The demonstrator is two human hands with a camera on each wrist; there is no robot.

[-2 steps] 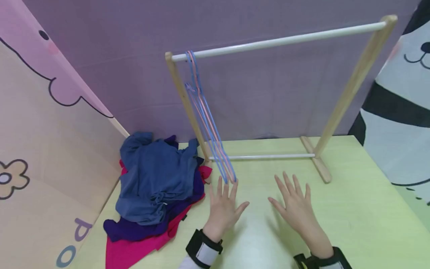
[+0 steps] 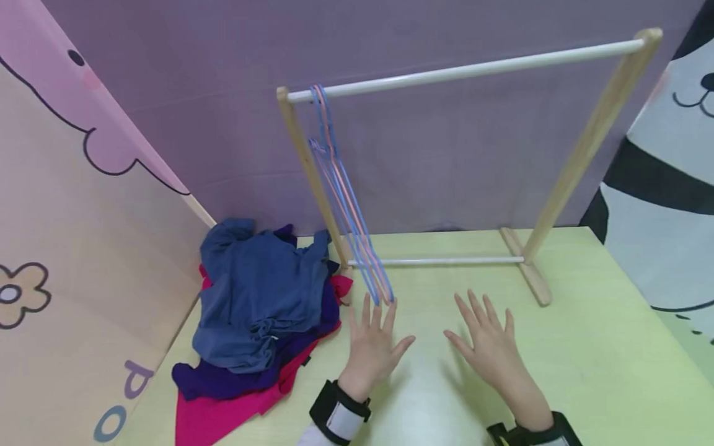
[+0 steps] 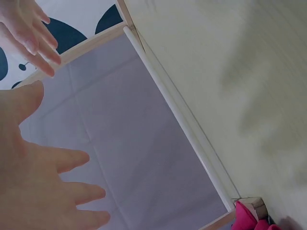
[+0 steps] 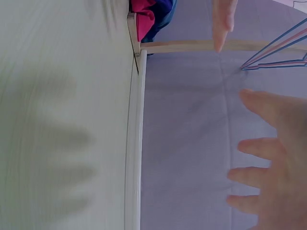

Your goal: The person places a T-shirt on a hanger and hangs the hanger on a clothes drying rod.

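Note:
In the head view my left hand is held over the table with its fingers spread and nothing in it. Its fingertips overlap the lower ends of the hangers in that view; whether they touch I cannot tell. Several blue and pink hangers hang bunched at the left end of the rack's white top rail. My right hand, also spread and holding nothing, is in front of the rack to the right. Left of my left hand lies a pile of clothes: a blue garment on top, a purple garment and a red garment beneath.
The rack has wooden side posts, a wooden foot and a thin white lower bar. It stands on a pale green table. A purple-grey backdrop is behind, with printed panels at the sides.

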